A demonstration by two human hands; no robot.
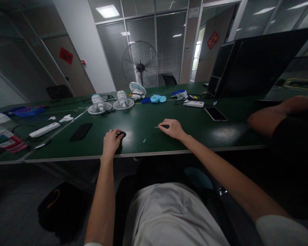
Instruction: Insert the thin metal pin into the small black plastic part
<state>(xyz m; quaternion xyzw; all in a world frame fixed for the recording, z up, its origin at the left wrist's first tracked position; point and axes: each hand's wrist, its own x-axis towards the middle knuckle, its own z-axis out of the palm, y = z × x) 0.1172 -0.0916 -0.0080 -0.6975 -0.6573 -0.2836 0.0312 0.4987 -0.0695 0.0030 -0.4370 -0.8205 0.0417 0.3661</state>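
My left hand [111,141] rests at the table's near side, its fingers closed on a small black part [121,134] whose kind I cannot make out. Farther right, my right hand [172,129] pinches a small screwdriver [156,127]. Its thin metal shaft points left, just above the tabletop, and most of its dark handle is hidden in my fingers. Between the two hands a tiny green piece [144,140] lies on the dark green table [138,150].
A black phone-like slab [81,132] lies left, near a white power bank-like bar [45,130]. Small fans [99,104], blue fan blades [157,98] and a phone [216,114] lie farther back. A large monitor [261,65] and another person's arm [279,111] are at right.
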